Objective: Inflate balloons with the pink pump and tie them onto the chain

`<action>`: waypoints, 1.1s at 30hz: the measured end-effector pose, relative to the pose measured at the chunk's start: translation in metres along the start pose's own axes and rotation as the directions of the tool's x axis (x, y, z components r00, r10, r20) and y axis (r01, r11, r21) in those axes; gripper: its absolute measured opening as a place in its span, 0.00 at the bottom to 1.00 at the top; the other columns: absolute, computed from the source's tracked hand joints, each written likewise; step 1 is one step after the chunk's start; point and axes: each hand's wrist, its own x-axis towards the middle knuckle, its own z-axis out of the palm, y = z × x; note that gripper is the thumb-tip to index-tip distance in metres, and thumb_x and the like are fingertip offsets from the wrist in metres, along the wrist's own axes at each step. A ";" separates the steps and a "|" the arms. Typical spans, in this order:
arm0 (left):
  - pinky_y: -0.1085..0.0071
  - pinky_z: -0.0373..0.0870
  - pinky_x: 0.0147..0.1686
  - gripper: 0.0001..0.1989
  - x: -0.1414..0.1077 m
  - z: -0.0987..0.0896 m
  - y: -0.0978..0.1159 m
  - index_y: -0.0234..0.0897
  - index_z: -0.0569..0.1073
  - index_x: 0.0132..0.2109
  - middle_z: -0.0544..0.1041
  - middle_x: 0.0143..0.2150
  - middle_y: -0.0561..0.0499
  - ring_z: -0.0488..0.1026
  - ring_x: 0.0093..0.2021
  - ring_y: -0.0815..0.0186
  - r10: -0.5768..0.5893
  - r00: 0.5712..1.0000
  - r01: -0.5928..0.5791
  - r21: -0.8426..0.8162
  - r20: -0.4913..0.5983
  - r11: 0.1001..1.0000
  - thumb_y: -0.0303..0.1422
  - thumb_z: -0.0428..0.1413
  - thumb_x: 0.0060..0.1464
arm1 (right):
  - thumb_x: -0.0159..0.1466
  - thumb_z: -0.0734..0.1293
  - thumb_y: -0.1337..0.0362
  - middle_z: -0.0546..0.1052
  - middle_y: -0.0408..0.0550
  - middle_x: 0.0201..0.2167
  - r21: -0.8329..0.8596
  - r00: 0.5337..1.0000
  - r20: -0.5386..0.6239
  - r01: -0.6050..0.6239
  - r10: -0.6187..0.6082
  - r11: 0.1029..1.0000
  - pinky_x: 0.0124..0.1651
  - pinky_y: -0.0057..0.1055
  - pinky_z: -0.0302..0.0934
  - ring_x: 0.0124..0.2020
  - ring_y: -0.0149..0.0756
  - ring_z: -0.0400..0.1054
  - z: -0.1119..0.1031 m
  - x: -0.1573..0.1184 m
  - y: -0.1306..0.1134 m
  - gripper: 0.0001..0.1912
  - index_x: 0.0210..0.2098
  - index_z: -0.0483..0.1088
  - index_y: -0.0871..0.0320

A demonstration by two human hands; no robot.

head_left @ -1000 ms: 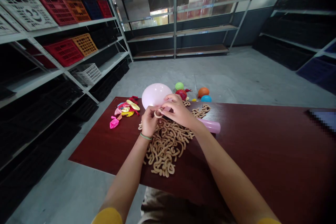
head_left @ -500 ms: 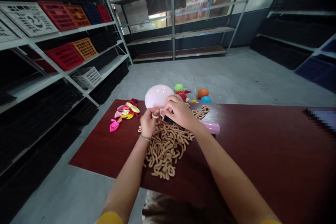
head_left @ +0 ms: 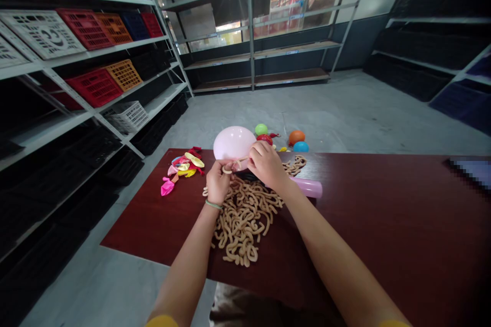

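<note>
A pale pink inflated balloon [head_left: 233, 143] sits at the far edge of the table, just beyond my hands. My left hand [head_left: 218, 182] is closed, pinching a tan cord [head_left: 241, 162] whose curled end sticks out by the fingers. From there the cord stretches across to my right hand [head_left: 266, 164], also closed on it. The cord runs by the balloon's near side; whether it circles the neck I cannot make out. Below my hands lies a heap of similar tan cords [head_left: 245, 219]. A pink cylinder [head_left: 309, 187] rests by my right wrist.
Deflated balloons [head_left: 186, 166] in several colours lie at the table's left end. Past the far edge are green [head_left: 261, 129], orange [head_left: 296, 137] and blue [head_left: 300, 146] balloons. A dark red table [head_left: 383, 214] extends right. Shelves with crates [head_left: 92, 87] stand at left.
My hands have drawn slightly apart, the right one moving right, and a longer stretch of cord now shows between them. The view has shifted a little.
</note>
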 end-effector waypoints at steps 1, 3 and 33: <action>0.76 0.64 0.20 0.13 0.000 0.001 -0.001 0.37 0.73 0.38 0.75 0.26 0.54 0.69 0.20 0.71 -0.007 1.000 0.007 -0.025 0.004 1.000 0.43 0.56 0.57 | 0.63 0.59 0.70 0.70 0.53 0.40 0.002 1.000 -0.012 -0.001 0.001 1.000 0.51 0.44 0.58 0.47 0.47 0.60 0.000 0.000 -0.002 0.06 0.35 0.68 0.57; 0.76 0.65 0.21 0.13 0.000 0.003 -0.002 0.37 0.72 0.38 0.75 0.26 0.54 0.68 0.20 0.72 -0.006 1.000 0.007 -0.058 0.020 0.998 0.43 0.56 0.57 | 0.64 0.60 0.69 0.70 0.52 0.42 0.035 0.999 -0.047 -0.019 0.021 0.999 0.51 0.42 0.58 0.48 0.46 0.60 -0.002 0.000 -0.006 0.05 0.36 0.68 0.57; 0.66 0.73 0.43 0.12 0.008 0.053 0.038 0.36 0.72 0.43 0.77 0.39 0.47 0.76 0.38 0.64 0.197 0.970 -0.166 -0.202 0.145 0.965 0.40 0.58 0.57 | 0.69 0.58 0.63 0.76 0.50 0.42 0.074 0.960 -0.144 -0.230 0.238 0.970 0.46 0.37 0.61 0.44 0.43 0.69 -0.054 -0.057 0.025 0.14 0.52 0.68 0.55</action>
